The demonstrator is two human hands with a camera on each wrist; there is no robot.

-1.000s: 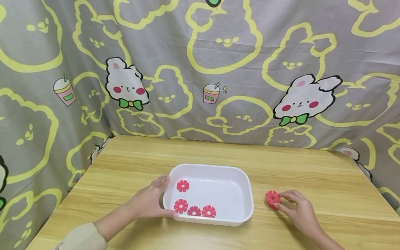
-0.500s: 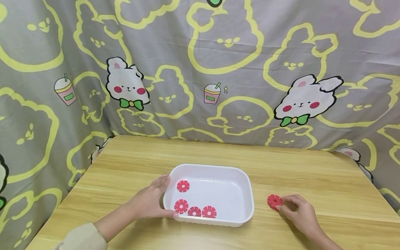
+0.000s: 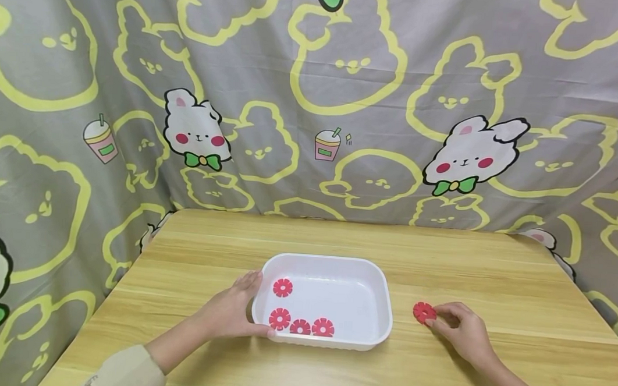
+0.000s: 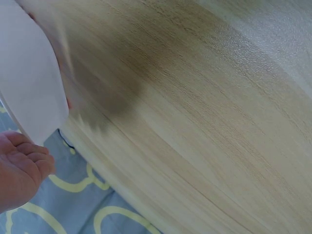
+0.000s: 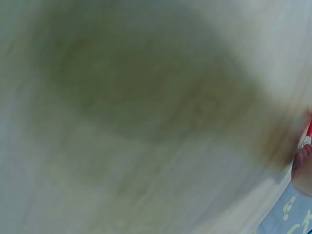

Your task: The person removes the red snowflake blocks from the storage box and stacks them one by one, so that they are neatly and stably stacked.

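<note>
A white plastic tray (image 3: pixel 355 303) stands on the table, with several red snowflake building discs (image 3: pixel 279 318) inside it along its left and front sides. My left hand (image 3: pixel 232 308) holds the tray's left end, its thumb at the front rim and its fingers along the side. In the left wrist view the same hand (image 4: pixel 24 165) shows beside the white tray wall (image 4: pixel 34 73). To the right of the tray, my right hand (image 3: pixel 464 332) pinches another red snowflake disc (image 3: pixel 424 312) by its right edge, low over the tabletop. The right wrist view catches only part of that hand (image 5: pixel 303 170).
The wooden table (image 3: pixel 223 235) reaches back to a grey curtain (image 3: pixel 273 69) with yellow outlines and rabbit prints. The curtain also hangs along the left and right sides.
My right hand has brought its red disc slightly down toward the tabletop and tipped it flatter. The left hand, the tray and the discs in it have stayed put.
</note>
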